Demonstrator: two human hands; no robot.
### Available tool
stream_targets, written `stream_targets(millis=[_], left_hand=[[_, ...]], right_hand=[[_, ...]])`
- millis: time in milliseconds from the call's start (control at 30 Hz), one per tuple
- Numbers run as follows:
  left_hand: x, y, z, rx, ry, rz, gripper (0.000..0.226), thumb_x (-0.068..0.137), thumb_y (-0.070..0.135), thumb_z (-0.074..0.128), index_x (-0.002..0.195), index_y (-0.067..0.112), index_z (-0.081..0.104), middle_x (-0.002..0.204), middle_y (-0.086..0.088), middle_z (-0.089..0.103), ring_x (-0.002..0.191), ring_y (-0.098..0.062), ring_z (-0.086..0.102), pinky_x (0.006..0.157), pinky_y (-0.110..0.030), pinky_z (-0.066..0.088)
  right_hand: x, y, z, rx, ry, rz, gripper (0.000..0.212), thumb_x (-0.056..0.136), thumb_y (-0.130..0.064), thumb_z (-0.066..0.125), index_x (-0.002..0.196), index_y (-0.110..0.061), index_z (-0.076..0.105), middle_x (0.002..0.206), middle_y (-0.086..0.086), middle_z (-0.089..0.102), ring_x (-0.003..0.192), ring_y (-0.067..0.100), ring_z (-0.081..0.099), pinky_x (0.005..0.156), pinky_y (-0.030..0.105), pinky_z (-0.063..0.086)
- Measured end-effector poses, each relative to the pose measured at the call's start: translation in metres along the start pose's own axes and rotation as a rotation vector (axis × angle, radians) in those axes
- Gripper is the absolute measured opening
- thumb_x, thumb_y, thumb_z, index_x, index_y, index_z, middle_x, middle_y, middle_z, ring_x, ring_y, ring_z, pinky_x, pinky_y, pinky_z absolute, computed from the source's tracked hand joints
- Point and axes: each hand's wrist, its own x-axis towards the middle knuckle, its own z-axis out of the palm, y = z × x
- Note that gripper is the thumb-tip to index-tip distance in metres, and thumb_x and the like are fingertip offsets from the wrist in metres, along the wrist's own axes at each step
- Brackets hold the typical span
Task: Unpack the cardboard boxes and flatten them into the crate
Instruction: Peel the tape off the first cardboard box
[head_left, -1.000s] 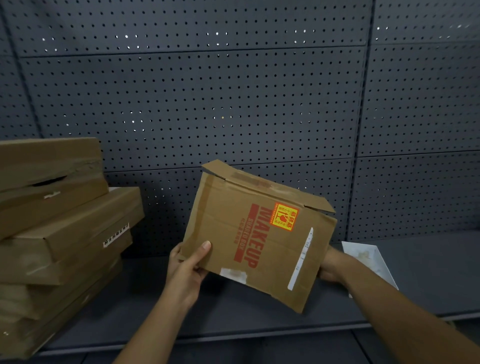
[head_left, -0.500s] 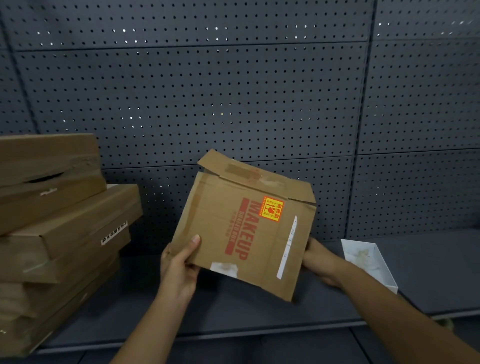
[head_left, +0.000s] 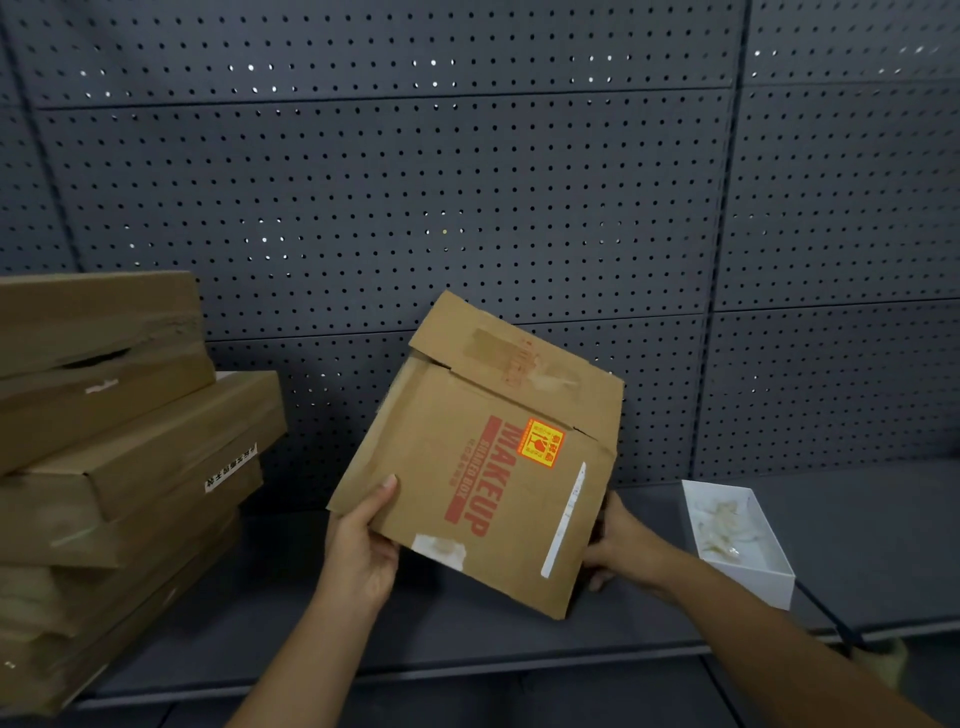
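Behind, dark pegboard (head_left: 467, 208) backs the grey shelf (head_left: 857, 519).

A dark grey pegboard (head_left: 467, 208) fills the far side, its rows of small holes letting specks of light through; thin seams split it into panels, and a vertical post (head_left: 724, 234) divides it toward the right. Below it runs a dark grey shelf (head_left: 883, 519). On the right of the shelf sits a shallow white tray (head_left: 748, 577), set at a slant, with pale crumpled wrapping (head_left: 719, 525) lying inside it. At the near right, under the shelf edge, a blurred tan object (head_left: 883, 660) shows.
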Motion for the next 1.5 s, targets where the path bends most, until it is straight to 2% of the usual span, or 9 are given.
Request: stream_targets(millis=[133,267,400,633,1000,1167,1300,1400,1500], left_hand=[[0.002,0.004,0.004,0.031,0.05,0.046,0.054,0.086,0.008,0.077,0.138,0.012,0.062,0.129,-0.012,0.072,0.119,-0.031,0.069,0.093,-0.048,0.057],[-0.002,0.011,0.015,0.114,0.069,0.136,0.047,0.089,0.008,0.077,0.133,0.017,0.063,0.123,-0.006,0.075,0.113,-0.026,0.072,0.087,-0.044,0.059],[-0.001,0.022,0.032,0.242,0.056,0.253,0.034,0.092,0.01,0.076,0.12,0.026,0.067,0.115,0.002,0.077,0.109,-0.02,0.072,0.093,-0.042,0.056],[0.011,0.047,0.055,0.287,0.058,0.361,0.034,0.089,0.017,0.08,0.12,0.02,0.066,0.112,0.002,0.077,0.103,-0.016,0.075,0.083,-0.034,0.059],[0.017,0.062,0.08,0.496,-0.167,0.477,0.028,0.09,0.01,0.078,0.116,0.011,0.07,0.108,-0.002,0.079,0.1,-0.016,0.076,0.08,-0.029,0.063],[0.022,0.058,0.075,0.483,-0.177,0.475,0.041,0.092,0.011,0.076,0.131,0.012,0.064,0.119,-0.003,0.076,0.108,-0.015,0.073,0.088,-0.035,0.063],[0.028,0.048,0.06,0.634,-0.147,0.47,0.064,0.095,0.026,0.074,0.152,0.029,0.046,0.132,0.012,0.067,0.116,-0.004,0.067,0.088,-0.025,0.058],[0.029,0.021,0.038,0.81,-0.101,0.386,0.024,0.092,0.035,0.073,0.111,0.025,0.063,0.114,0.005,0.074,0.107,-0.014,0.071,0.08,-0.028,0.059],[0.03,0.0,0.019,0.806,-0.089,0.373,0.018,0.098,0.032,0.068,0.115,0.031,0.063,0.115,0.005,0.074,0.107,-0.012,0.071,0.083,-0.028,0.058]], right_hand=[[0.01,0.001,-0.007,0.206,0.143,0.065,0.05,0.099,0.003,0.052,0.144,-0.011,0.036,0.112,0.026,0.068,0.087,0.04,0.075,0.077,0.052,0.064],[0.014,-0.01,-0.016,0.26,0.384,-0.001,0.058,0.095,0.004,0.055,0.146,-0.012,0.034,0.114,0.022,0.061,0.09,0.037,0.071,0.072,0.045,0.064],[0.016,-0.029,-0.024,0.179,0.533,-0.174,0.051,0.099,-0.025,0.065,0.141,-0.016,0.037,0.113,-0.001,0.06,0.099,0.012,0.063,0.075,0.029,0.053],[0.017,-0.043,-0.032,-0.082,0.735,-0.293,0.084,0.092,-0.049,0.07,0.157,-0.016,0.028,0.157,0.006,0.03,0.145,0.027,0.032,0.116,0.049,0.036],[0.019,-0.044,-0.029,0.321,0.476,-0.389,0.1,0.086,-0.041,0.079,0.162,-0.024,0.017,0.149,-0.008,0.042,0.138,0.013,0.041,0.113,0.041,0.042],[0.025,-0.037,-0.04,0.399,0.526,-0.414,0.031,0.093,-0.025,0.074,0.12,-0.022,0.06,0.124,0.003,0.069,0.116,0.022,0.066,0.093,0.036,0.056],[0.025,-0.032,-0.043,0.441,0.577,-0.452,0.023,0.095,-0.023,0.073,0.115,-0.018,0.061,0.113,0.003,0.072,0.107,0.02,0.069,0.09,0.038,0.058],[0.025,-0.028,-0.042,0.478,0.531,-0.462,0.02,0.098,-0.021,0.069,0.116,-0.019,0.061,0.115,-0.001,0.074,0.11,0.018,0.07,0.095,0.041,0.057],[0.023,-0.028,-0.038,0.427,0.486,-0.447,0.021,0.099,-0.025,0.067,0.119,-0.019,0.062,0.118,-0.003,0.074,0.111,0.014,0.07,0.095,0.038,0.056]])
